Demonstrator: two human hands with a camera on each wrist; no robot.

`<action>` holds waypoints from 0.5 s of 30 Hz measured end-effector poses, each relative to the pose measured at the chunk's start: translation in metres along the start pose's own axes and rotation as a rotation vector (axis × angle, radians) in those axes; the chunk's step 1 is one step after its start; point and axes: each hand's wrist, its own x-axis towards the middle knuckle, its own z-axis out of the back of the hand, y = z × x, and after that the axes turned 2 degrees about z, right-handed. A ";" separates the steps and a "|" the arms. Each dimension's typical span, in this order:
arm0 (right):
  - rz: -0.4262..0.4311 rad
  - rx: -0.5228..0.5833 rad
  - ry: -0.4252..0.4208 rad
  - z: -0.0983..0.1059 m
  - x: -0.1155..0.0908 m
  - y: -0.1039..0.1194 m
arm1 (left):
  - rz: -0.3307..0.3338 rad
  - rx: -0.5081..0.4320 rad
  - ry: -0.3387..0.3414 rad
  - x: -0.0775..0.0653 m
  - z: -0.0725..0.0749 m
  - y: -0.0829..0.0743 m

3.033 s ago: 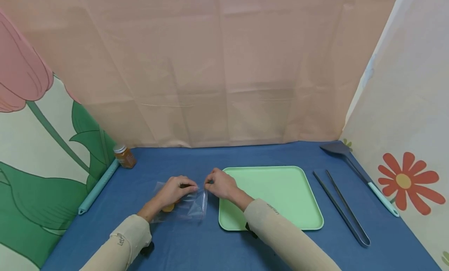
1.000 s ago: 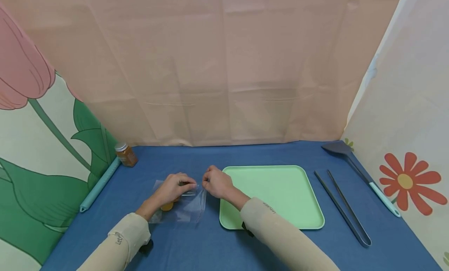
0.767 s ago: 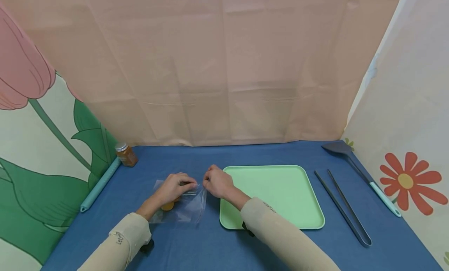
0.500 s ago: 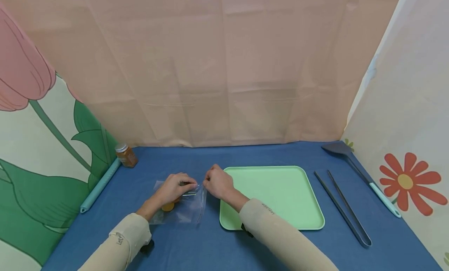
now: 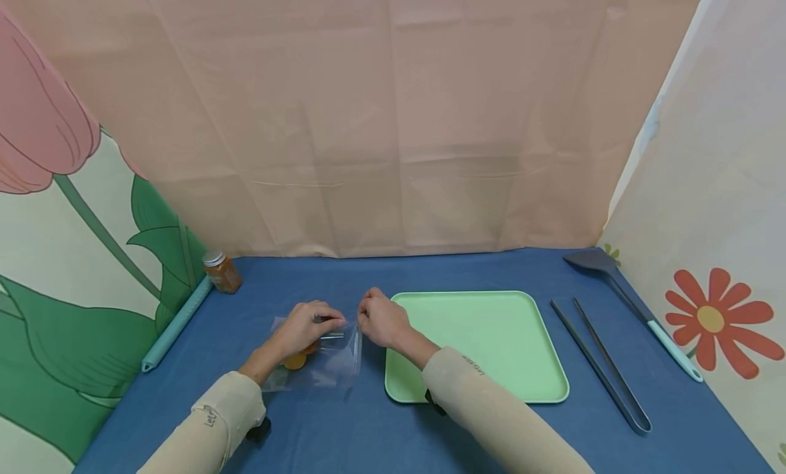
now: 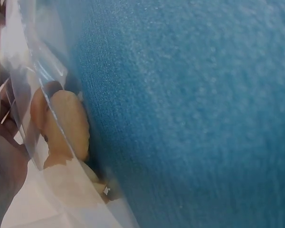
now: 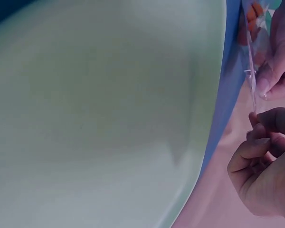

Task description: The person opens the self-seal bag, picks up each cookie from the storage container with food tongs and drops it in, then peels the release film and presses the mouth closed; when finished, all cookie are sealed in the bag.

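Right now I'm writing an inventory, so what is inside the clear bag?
Rounded yellow and orange pieces show inside the bag. In the head view, the left hand covers part of it, so I can't count them all.

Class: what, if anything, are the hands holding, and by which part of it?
A clear bag, near its far corner: right hand pinching the end of its edge strip, left hand gripping close by.

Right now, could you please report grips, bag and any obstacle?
Left grip, right grip: both pinching edge of clear bag. Bag over blue cloth, yellow-orange pieces inside. Green tray beside, seemingly not blocking.
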 end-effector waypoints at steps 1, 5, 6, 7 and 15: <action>0.003 0.005 -0.001 0.001 0.000 0.000 | 0.001 -0.002 0.000 0.000 0.000 0.000; -0.011 0.032 -0.011 0.003 -0.002 -0.002 | -0.002 -0.008 -0.001 -0.001 0.002 -0.001; -0.017 0.035 -0.013 0.004 -0.003 -0.002 | -0.007 -0.007 -0.001 -0.001 0.001 -0.001; -0.023 0.039 -0.017 0.004 -0.003 -0.002 | -0.008 -0.005 -0.001 -0.001 0.002 -0.001; -0.022 0.062 -0.046 0.005 -0.009 -0.001 | -0.016 -0.011 -0.001 -0.002 0.000 0.001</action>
